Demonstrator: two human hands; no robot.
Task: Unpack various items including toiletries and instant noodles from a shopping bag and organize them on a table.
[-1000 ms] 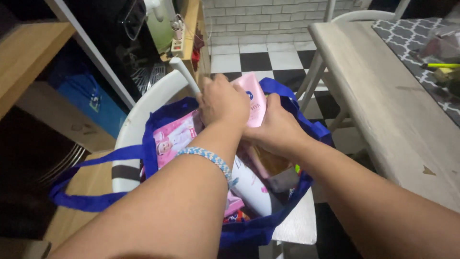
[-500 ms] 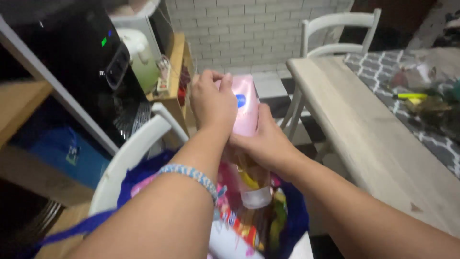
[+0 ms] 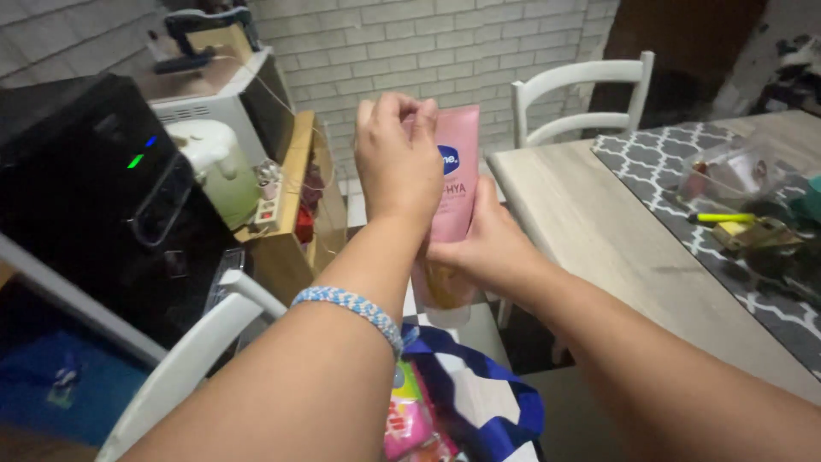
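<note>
Pink tube point(image 3: 456, 171) gripped by left hand point(image 3: 398, 162) and right hand point(image 3: 483, 248).
Blue bag point(image 3: 483, 402) at 6 o'clock; table point(image 3: 599, 222), white chair point(image 3: 581, 94) at 3 o'clock.

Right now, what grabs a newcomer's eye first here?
The pink tube, held upright mid-frame: the left hand grips its top end and the right hand wraps the lower part. Below the arms, a blue bag sits open with bright pink packets showing inside. To the right, a pale wooden table carries a grey patterned runner, with a white chair behind it.
</note>
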